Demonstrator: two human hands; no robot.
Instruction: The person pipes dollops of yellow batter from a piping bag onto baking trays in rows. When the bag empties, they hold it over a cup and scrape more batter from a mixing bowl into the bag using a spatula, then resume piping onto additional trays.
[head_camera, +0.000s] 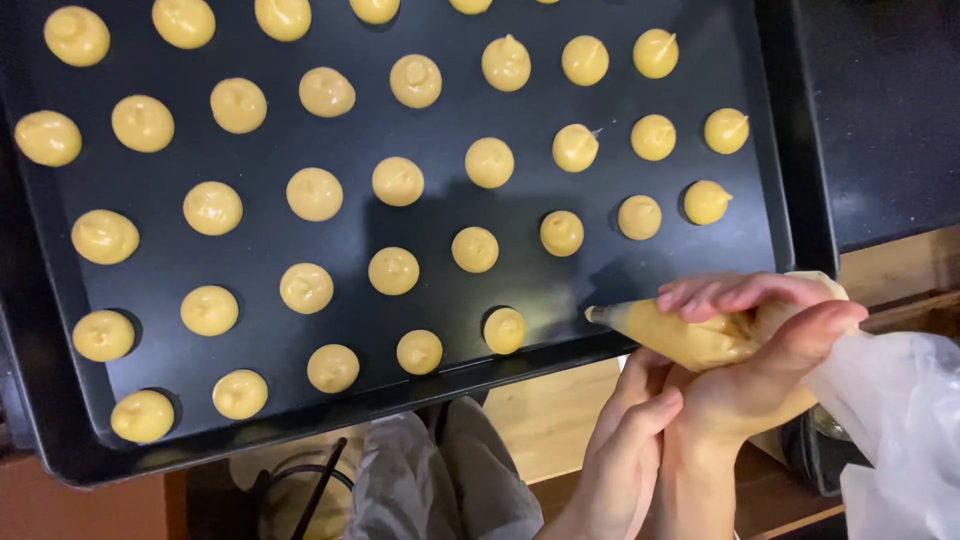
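Piping was under way: the right hand (770, 350) gripped a clear plastic piping bag of yellow batter (690, 335), its nozzle aimed toward nine o'clock over the lower right corner of the dark rectangular metal baking tray (800, 200). The left hand (630, 440) curled closed beneath, at seven o'clock, bracing the right. Rows of round yellow batter mounds (395, 180) covered the tray; the bare patch beside the nozzle seemed to call for a steady squeeze.

left hand (625, 450): bare, no rings | right hand (765, 370): bare (forearms unsleeved) | nails short, unpainted
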